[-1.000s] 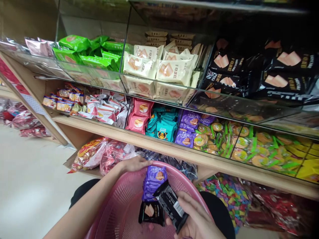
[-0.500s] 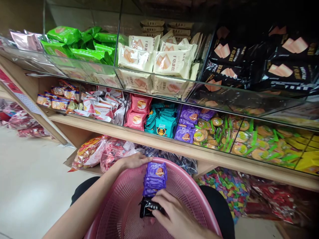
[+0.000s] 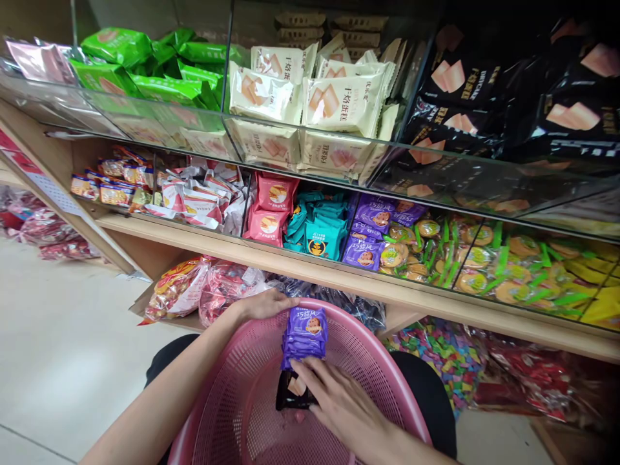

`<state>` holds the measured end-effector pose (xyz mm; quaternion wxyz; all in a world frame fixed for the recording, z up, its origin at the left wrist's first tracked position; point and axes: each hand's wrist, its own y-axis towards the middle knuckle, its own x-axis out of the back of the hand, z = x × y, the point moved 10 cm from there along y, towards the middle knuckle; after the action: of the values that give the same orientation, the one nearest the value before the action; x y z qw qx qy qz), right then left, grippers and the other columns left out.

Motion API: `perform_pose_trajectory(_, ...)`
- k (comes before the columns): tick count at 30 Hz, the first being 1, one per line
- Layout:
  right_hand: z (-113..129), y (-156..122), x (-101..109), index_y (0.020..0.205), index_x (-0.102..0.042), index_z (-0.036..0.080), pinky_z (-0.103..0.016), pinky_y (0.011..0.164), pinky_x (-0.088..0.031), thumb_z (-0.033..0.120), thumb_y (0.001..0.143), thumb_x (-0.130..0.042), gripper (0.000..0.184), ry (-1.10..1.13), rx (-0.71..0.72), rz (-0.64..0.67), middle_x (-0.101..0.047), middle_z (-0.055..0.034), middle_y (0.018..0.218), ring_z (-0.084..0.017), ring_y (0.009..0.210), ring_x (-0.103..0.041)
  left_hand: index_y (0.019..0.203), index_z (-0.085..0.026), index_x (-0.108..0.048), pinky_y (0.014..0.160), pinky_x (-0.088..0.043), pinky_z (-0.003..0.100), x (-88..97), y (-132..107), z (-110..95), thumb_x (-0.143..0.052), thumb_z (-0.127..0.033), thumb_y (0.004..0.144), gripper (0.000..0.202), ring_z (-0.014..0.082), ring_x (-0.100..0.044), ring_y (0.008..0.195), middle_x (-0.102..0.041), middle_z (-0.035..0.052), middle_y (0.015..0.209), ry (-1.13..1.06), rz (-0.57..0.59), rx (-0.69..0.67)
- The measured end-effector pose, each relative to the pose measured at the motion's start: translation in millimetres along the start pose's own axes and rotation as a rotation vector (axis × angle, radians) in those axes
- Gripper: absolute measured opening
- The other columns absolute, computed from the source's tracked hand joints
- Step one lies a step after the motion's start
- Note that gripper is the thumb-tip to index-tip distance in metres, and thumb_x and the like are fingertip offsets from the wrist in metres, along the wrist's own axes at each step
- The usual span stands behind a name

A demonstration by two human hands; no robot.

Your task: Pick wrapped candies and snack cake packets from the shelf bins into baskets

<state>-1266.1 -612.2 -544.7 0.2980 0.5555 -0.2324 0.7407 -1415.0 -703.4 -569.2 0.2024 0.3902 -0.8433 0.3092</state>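
My left hand (image 3: 266, 305) is closed over the far left rim of a pink plastic basket (image 3: 380, 361). Inside the basket, a stack of purple cookie packets (image 3: 305, 332) leans against the far wall. Just below that stack is a black cake packet (image 3: 293, 387), its printed face turned up. My right hand (image 3: 339, 397) reaches in from the lower right and grips this packet, fingers along its upper edge and thumb near its lower right corner. The hand hides the packet's right part, and its fingertips are close to the lowest purple packets.
A shelf (image 3: 203, 248) spans the front, holding teal packets (image 3: 324, 236), red packets (image 3: 271, 206) and more purple ones (image 3: 363, 252). Above it, clear bins hold green (image 3: 119, 48), cream (image 3: 339, 103) and black packets (image 3: 450, 84). Bagged sweets (image 3: 177, 287) lie underneath.
In my right hand, the black cake packet has turned from edge-on to face up, closer to the purple stack. My left hand stays on the rim. The view has shifted slightly.
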Motion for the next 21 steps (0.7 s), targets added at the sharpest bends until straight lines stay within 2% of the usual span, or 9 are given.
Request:
perform_pose_trajectory(8, -8.6, -5.0, -11.1, 0.14, -0.037, 0.017, -0.043, 0.09, -0.056, 0.0, 0.071, -0.057, 0.074, -0.024, -0.024, 0.002, -0.057, -0.0126, 0.13, -0.028, 0.109, -0.061, 0.057, -0.019, -0.044, 0.054, -0.029, 0.027, -1.9, 0.9, 2.4, -0.036, -0.081, 0.073, 0.064, 0.012, -0.035, 0.056, -0.038, -0.0026, 0.056, -0.022, 0.012, -0.007)
perform_pose_trajectory(15, -5.0, -0.1, -12.7, 0.139, -0.038, 0.018, -0.043, 0.079, -0.06, 0.005, 0.073, -0.06, 0.071, -0.161, -0.009, -0.109, -0.062, -0.0122, 0.122, -0.029, 0.098, -0.065, 0.06, -0.019, -0.046, 0.055, -0.027, 0.027, -1.7, 0.1, 1.7, -0.033, -0.078, 0.076, 0.062, 0.0124, -0.035, 0.057, -0.038, -0.0021, 0.059, -0.001, 0.007, -0.011)
perform_pose_trajectory(18, -3.6, -1.9, -10.5, 0.136, -0.042, 0.017, -0.041, 0.076, -0.06, 0.012, 0.076, -0.062, 0.064, -0.219, -0.007, -0.155, -0.064, -0.0126, 0.12, -0.03, 0.096, -0.066, 0.06, -0.019, -0.045, 0.056, -0.028, 0.027, -1.6, -1.4, 1.8, -0.033, -0.076, 0.078, 0.061, 0.0126, -0.035, 0.058, -0.038, -0.002, 0.06, 0.01, 0.002, -0.019)
perform_pose_trajectory(21, -1.3, -4.0, -13.8, 0.132, -0.047, 0.017, -0.039, 0.073, -0.061, 0.026, 0.08, -0.062, 0.055, -0.266, 0.041, -0.221, -0.067, -0.0115, 0.118, -0.03, 0.094, -0.068, 0.058, -0.02, -0.042, 0.055, -0.027, 0.026, -1.7, -1.1, 4.9, -0.035, -0.077, 0.076, 0.06, 0.0122, -0.033, 0.058, -0.036, -0.0026, 0.06, 0.0, -0.004, -0.011)
